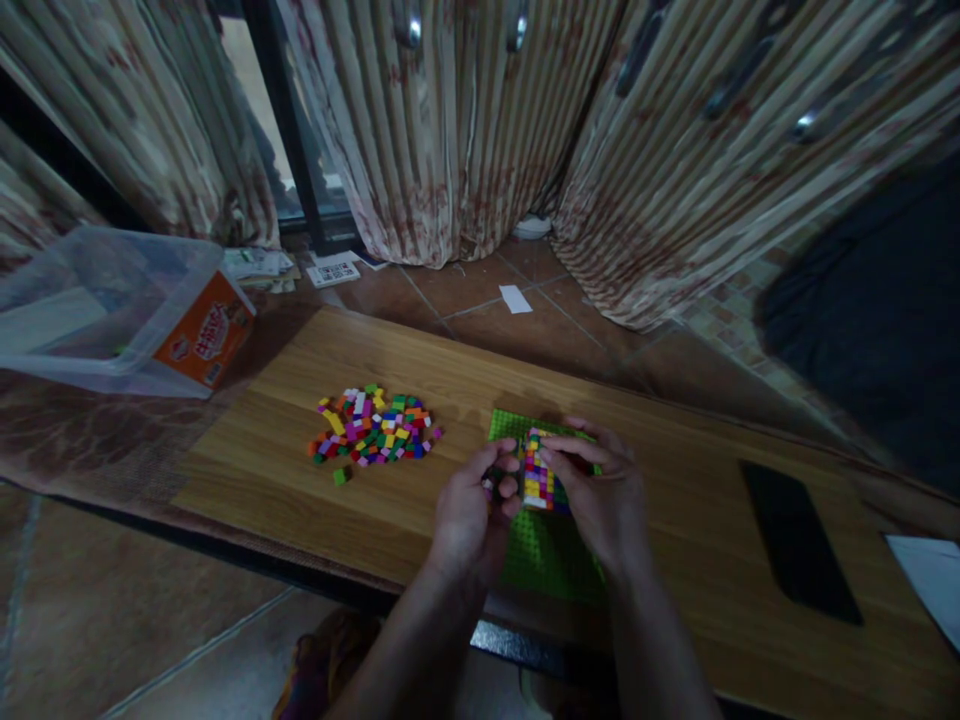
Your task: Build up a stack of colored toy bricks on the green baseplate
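Note:
A green studded baseplate [551, 560] lies near the front edge of the wooden tabletop. On it stands a block of multicoloured toy bricks [538, 482], packed side by side. My right hand [600, 485] reaches over the block from the right, thumb and fingertips pinched at its upper part; whatever is between them is too small to make out. My left hand [476, 505] is beside the block on the left, fingers curled around a few small dark and pale pieces that look like bricks. A heap of loose toy bricks [382, 425] is spread farther left, with a green brick [341, 476] just apart from it.
A clear plastic bin [150, 300] with an orange label stands at the left. A dark flat slab [799, 540] lies on the right of the table [682, 500], with white paper [930, 575] beyond it. Pleated curtains [450, 130] hang behind, above a tiled floor.

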The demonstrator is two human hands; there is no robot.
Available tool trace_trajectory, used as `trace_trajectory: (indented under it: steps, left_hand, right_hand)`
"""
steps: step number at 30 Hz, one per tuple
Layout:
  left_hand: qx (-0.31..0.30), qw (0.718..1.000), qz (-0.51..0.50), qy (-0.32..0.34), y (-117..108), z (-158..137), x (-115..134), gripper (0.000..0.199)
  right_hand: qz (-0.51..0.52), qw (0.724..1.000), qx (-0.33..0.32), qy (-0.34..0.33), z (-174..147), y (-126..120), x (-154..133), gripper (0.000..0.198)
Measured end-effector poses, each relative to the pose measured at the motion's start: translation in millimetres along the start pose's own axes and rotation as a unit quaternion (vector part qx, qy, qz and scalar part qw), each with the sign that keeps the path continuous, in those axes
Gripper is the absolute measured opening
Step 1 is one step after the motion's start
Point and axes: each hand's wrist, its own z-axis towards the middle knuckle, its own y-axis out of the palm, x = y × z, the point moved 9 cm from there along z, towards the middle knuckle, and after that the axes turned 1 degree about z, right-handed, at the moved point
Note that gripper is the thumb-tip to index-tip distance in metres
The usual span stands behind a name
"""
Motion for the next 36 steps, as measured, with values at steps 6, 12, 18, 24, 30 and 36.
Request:
trace_trajectory:
  steps: [6,12,18,24,30,36]
  left_hand:
    - [-0.009,1.000,-0.001,0.000,1,1,-1,0.014]
    - [-0.005,1.000,-0.002,0.004,-1,1,-1,0.014]
    - [-0.007,1.000,-0.004,0.002,0,1,-1,0.014]
    - [-0.011,1.000,0.000,0.003,-2,2,-1,0.016]
    - [-0.011,1.000,0.001,0.004,-3,0,1,0.015]
    - [-0.009,1.000,-0.001,0.006,-3,-1,2,0.014]
  right_hand:
    - [0.028,0.999,-0.018,0.040,1,4,7,0.016]
    - [0.023,0.998,-0.024,0.045,2,-1,5,0.022]
    - [0.017,0.995,-0.048,0.084,4,3,11,0.028]
    - [0.021,0.991,-0.071,0.108,9,10,11,0.028]
    - [0.053,0.984,-0.061,0.156,9,12,17,0.031]
    - [0.069,0.987,-0.047,0.138,10,12,12,0.024]
